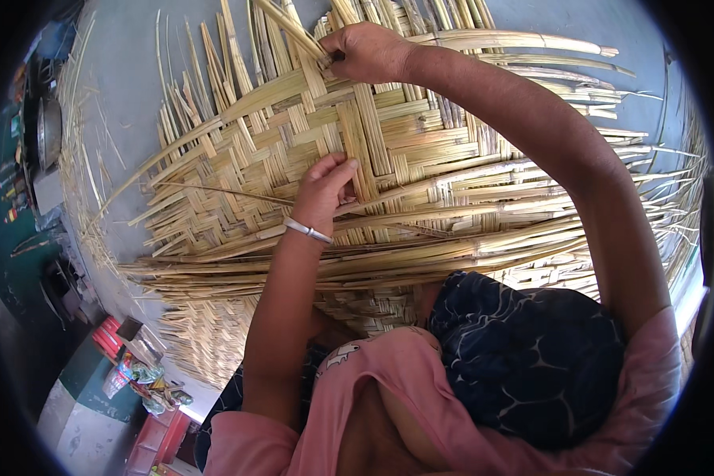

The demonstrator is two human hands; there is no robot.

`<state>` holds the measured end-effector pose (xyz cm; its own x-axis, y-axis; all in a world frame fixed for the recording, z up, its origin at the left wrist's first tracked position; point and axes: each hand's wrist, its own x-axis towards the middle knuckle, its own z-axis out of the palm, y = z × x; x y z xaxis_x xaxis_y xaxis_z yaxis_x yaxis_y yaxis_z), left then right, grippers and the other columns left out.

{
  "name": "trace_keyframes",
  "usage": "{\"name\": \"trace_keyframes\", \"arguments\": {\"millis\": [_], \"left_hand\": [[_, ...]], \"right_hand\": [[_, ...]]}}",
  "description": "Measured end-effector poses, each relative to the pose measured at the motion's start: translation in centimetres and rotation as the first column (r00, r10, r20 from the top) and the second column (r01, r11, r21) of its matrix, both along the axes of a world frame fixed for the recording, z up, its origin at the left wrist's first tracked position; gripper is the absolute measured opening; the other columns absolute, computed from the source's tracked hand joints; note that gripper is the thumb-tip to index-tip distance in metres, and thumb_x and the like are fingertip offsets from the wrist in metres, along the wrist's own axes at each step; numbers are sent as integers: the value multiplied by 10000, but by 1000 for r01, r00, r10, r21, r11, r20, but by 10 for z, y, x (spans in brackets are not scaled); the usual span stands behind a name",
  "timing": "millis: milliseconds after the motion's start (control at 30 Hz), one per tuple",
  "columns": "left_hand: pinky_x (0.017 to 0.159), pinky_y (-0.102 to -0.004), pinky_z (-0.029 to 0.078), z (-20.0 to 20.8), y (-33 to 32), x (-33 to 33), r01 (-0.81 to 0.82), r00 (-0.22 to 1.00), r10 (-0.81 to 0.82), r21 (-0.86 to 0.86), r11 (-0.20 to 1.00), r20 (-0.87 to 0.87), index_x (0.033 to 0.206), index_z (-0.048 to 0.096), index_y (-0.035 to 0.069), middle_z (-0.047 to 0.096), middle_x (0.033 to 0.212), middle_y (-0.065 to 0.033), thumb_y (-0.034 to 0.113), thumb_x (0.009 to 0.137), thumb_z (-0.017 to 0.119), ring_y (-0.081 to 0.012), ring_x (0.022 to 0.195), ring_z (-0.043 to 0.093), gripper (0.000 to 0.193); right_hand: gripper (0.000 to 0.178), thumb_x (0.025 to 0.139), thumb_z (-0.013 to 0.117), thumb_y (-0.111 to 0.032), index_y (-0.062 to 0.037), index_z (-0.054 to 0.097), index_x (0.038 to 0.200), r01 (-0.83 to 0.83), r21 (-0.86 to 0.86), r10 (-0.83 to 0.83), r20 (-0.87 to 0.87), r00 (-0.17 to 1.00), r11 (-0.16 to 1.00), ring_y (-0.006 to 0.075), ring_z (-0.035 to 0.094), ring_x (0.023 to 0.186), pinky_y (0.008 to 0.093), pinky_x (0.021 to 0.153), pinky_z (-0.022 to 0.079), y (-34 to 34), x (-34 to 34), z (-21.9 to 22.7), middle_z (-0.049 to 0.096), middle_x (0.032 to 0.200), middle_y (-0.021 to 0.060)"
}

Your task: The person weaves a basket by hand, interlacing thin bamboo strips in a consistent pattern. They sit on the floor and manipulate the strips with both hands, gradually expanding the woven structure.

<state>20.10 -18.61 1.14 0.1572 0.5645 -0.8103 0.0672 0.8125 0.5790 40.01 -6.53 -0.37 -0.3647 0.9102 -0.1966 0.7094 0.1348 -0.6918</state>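
A partly woven mat of flat, pale yellow split reeds spreads over the floor before me, its strips crossing over and under. At the mat's far middle, my right hand is closed around the end of a reed strip that slants up to the left. Nearer to me, my left hand, with a pale bangle at the wrist, has its thumb and fingers closed at the edge of an upright reed strip in the weave. Some of its fingertips are hidden.
Long loose reeds lie crosswise between the weave and my lap. Uneven reed ends stick out at the right and far edges. Along the left stand a metal pan, plastic packets and a red container on the grey floor.
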Motion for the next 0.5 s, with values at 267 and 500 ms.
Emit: {"name": "trace_keyframes", "arguments": {"millis": [267,500], "left_hand": [[535,-230,450,3,38,10,-39,993,49,-93,995,109,1033,602,69,616,829,18,167,859,647,-91,673,579,205],[537,-241,459,-4,32,1,-139,968,165,-145,980,191,969,605,83,631,813,15,157,842,667,-111,670,602,160]], "right_hand": [[205,810,658,-258,-78,611,895,11,44,-9,-57,998,999,208,614,722,337,719,488,1,4,-7,628,746,73],[219,812,663,-272,-73,598,880,11,57,-8,-64,998,998,208,616,731,335,726,492,-3,2,-5,622,750,71]]}}
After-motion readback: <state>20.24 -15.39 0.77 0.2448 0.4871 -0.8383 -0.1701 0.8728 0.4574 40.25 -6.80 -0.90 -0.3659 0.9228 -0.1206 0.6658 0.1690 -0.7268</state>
